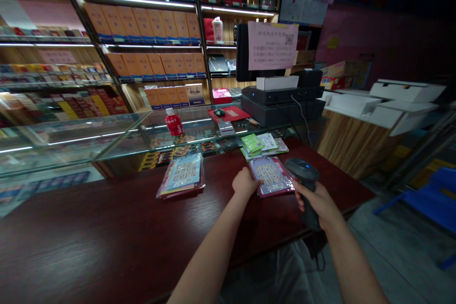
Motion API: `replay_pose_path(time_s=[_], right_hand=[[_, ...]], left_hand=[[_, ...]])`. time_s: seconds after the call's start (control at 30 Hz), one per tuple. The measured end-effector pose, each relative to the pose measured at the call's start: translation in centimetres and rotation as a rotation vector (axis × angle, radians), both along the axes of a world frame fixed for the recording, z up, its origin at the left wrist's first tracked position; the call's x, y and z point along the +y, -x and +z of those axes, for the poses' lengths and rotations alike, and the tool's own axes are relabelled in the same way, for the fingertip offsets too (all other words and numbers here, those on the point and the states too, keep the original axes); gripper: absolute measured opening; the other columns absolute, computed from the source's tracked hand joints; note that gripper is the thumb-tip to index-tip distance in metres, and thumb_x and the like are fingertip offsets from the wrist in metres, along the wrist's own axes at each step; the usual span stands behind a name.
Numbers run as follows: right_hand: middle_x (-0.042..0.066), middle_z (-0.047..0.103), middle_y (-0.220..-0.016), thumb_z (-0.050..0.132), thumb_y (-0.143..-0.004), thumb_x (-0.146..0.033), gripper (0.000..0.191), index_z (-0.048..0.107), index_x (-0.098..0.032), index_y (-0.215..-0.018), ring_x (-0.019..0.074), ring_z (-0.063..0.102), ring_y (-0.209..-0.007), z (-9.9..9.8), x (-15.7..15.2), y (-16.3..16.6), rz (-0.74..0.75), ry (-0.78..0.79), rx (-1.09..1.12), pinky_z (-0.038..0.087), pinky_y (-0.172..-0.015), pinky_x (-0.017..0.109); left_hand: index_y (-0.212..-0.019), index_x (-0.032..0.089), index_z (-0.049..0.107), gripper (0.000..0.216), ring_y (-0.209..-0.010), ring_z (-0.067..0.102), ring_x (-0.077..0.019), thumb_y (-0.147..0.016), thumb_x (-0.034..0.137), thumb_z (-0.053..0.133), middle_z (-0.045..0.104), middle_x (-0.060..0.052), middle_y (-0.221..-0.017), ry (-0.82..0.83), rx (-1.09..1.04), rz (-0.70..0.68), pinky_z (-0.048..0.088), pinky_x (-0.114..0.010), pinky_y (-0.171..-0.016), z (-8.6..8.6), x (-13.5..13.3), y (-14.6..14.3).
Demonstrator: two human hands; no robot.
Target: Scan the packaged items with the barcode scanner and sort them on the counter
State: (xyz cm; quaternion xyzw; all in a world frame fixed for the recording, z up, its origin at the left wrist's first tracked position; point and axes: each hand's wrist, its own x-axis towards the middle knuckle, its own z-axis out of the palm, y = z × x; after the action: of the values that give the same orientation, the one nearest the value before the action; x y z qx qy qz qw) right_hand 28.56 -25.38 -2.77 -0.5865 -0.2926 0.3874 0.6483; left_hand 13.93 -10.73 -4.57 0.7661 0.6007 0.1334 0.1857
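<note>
My right hand (318, 199) is wrapped round the grip of a black barcode scanner (303, 174), its head over the right edge of a pink packet stack (272, 175). My left hand (245, 183), fingers curled, pinches the left edge of that stack on the dark red wooden counter (107, 237). A second pink packet stack (183, 175) lies further left, apart from both hands. Green and white packets (260, 144) lie just beyond the held stack.
A glass display case (71, 140) carries a red bottle (174, 123) and a red mouse mat (230, 114). A black till with monitor (281, 97) stands at the back right. Shelves of boxed goods (142, 23) fill the wall. A blue chair (431, 194) stands at the right.
</note>
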Motion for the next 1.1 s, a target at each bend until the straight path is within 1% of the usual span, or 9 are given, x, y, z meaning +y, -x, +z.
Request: replay_pose_path(time_s=[0.1,0.2,0.3,0.37,0.57,0.8,0.9,1.0,1.1], right_hand=[[-0.006,0.054,-0.049,0.080,-0.058,-0.049,0.045,0.058,-0.017,-0.082,0.0073,0.045,-0.036,-0.1,0.2,0.0,-0.005,-0.003,0.010,0.037,-0.031,0.017],[-0.003,0.060,-0.054,0.079,-0.061,-0.047,0.044,0.058,-0.017,-0.085,0.0078,0.047,-0.037,-0.4,0.5,-0.2,-0.004,-0.007,0.019,0.037,-0.031,0.018],[0.002,0.068,-0.067,0.079,-0.063,-0.041,0.041,0.059,-0.017,-0.089,0.0088,0.053,-0.038,-0.5,1.2,-0.7,-0.009,0.034,0.032,0.038,-0.030,0.018],[0.003,0.069,-0.073,0.079,-0.065,-0.036,0.037,0.059,-0.017,-0.090,0.0100,0.057,-0.040,-0.5,1.8,-1.0,-0.027,0.073,0.031,0.037,-0.029,0.017],[-0.002,0.061,-0.063,0.073,-0.072,-0.029,0.026,0.060,-0.018,-0.091,0.0122,0.062,-0.044,-0.7,3.0,-1.4,-0.080,0.134,0.011,0.038,-0.030,0.016],[0.001,0.067,-0.074,0.069,-0.077,-0.029,0.023,0.059,-0.018,-0.094,0.0117,0.063,-0.047,-1.4,3.6,-1.8,-0.034,0.185,0.009,0.040,-0.032,0.017],[0.004,0.069,-0.078,0.068,-0.079,-0.030,0.023,0.058,-0.018,-0.095,0.0112,0.062,-0.047,-1.6,3.7,-1.7,-0.005,0.194,0.025,0.039,-0.032,0.017],[0.005,0.070,-0.080,0.067,-0.080,-0.030,0.023,0.057,-0.017,-0.097,0.0111,0.061,-0.046,-1.6,3.7,-1.4,0.015,0.217,0.042,0.038,-0.032,0.017],[0.006,0.071,-0.080,0.066,-0.082,-0.030,0.023,0.057,-0.017,-0.098,0.0113,0.062,-0.046,-1.4,3.5,-1.0,0.047,0.246,0.056,0.039,-0.033,0.018]], left_hand=[[-0.080,0.020,0.059,0.023,-0.089,0.064,-0.0231,-0.071,0.039,0.068,0.069,-0.008,-0.094,0.030,-0.044,-0.022,0.043,-0.027,-0.066,-0.2,0.5,0.5],[-0.072,0.021,0.060,0.013,-0.082,0.064,-0.0211,-0.073,0.032,0.065,0.069,-0.005,-0.087,0.055,-0.095,-0.013,0.041,-0.026,-0.062,-0.5,0.7,0.6],[-0.069,0.020,0.060,0.011,-0.077,0.063,-0.0200,-0.071,0.030,0.064,0.068,-0.005,-0.083,0.051,-0.135,-0.004,0.038,-0.026,-0.060,-0.7,0.7,0.6],[-0.069,0.020,0.060,0.011,-0.076,0.062,-0.0193,-0.071,0.030,0.065,0.068,-0.005,-0.083,0.031,-0.162,-0.003,0.037,-0.026,-0.059,-0.8,0.6,0.7],[-0.069,0.019,0.061,0.010,-0.074,0.061,-0.0186,-0.071,0.028,0.064,0.067,-0.006,-0.082,-0.005,-0.171,-0.004,0.036,-0.026,-0.060,-0.9,0.1,0.8],[-0.069,0.018,0.062,0.014,-0.075,0.062,-0.0199,-0.076,0.030,0.060,0.068,-0.008,-0.081,-0.022,-0.159,-0.007,0.039,-0.026,-0.062,-1.0,-0.3,0.7],[-0.069,0.018,0.062,0.015,-0.076,0.063,-0.0198,-0.075,0.032,0.063,0.068,-0.008,-0.079,-0.002,-0.173,-0.011,0.040,-0.026,-0.063,-0.9,-0.2,0.9],[-0.068,0.017,0.061,0.016,-0.068,0.062,-0.0173,-0.069,0.030,0.070,0.066,-0.006,-0.068,0.109,-0.263,-0.017,0.042,-0.024,-0.060,-0.9,0.0,1.3],[-0.065,0.015,0.059,0.019,-0.053,0.058,-0.0138,-0.066,0.027,0.075,0.060,-0.002,-0.055,0.392,-0.436,-0.017,0.045,-0.025,-0.056,-0.9,0.2,1.7]])
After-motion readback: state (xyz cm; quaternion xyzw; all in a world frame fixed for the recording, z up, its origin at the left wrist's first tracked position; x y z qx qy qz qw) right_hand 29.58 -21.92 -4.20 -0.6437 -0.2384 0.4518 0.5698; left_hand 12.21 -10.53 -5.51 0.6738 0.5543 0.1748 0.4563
